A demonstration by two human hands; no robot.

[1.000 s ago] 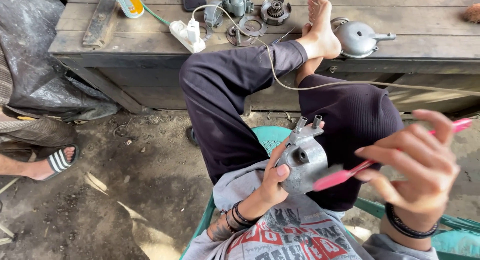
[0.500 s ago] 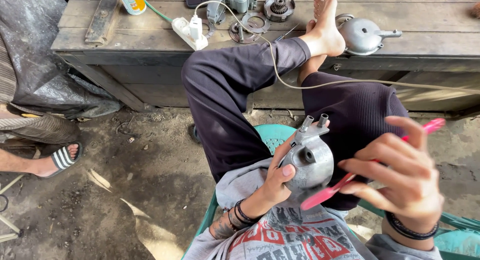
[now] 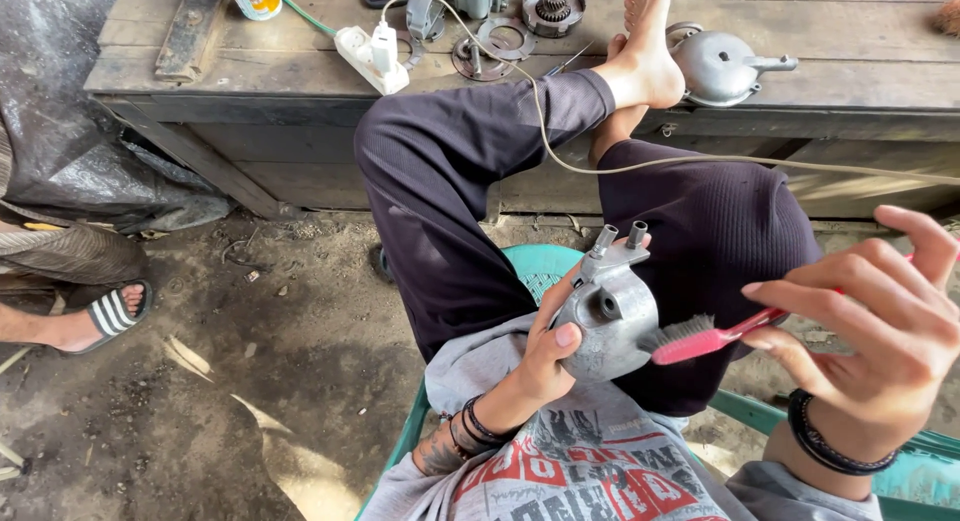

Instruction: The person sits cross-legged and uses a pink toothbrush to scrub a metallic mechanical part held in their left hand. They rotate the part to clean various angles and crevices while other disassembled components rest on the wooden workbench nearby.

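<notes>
Change from a moment ago: I have tipped the rounded grey cast-metal housing with two short tube stubs (image 3: 610,316) so its stubs point up and away from me, where a second ago its flat face showed more. The red-handled toothbrush with dark bristles (image 3: 700,339) has come in closer; its bristles now touch the housing's right side.

Left hand (image 3: 545,356): my fingers are wrapped shut around the housing's left edge, thumb pressed on its face, holding it above my lap.

Right hand (image 3: 870,326): my fingertips are pinched closed on the toothbrush handle, the brush head pointing left toward the housing.

Where the housing is: in front of my chest, over my dark trousers (image 3: 450,201), just above the green plastic chair (image 3: 545,266) I sit on.

Around me: my bare foot (image 3: 645,51) rests on the worn wooden workbench (image 3: 860,41). On the bench lie a white power strip with a plug (image 3: 372,56), a dark gear assembly (image 3: 553,6), flat metal rings (image 3: 490,46) and a second grey metal cover with a spout (image 3: 722,69).

In the way: a pale cable (image 3: 700,161) runs from the power strip across my knee and off to the right, passing above the housing.

Off to the left: another person's foot in a striped sandal (image 3: 100,316) on the dirt floor (image 3: 250,381), beside a black plastic sheet (image 3: 70,121).
</notes>
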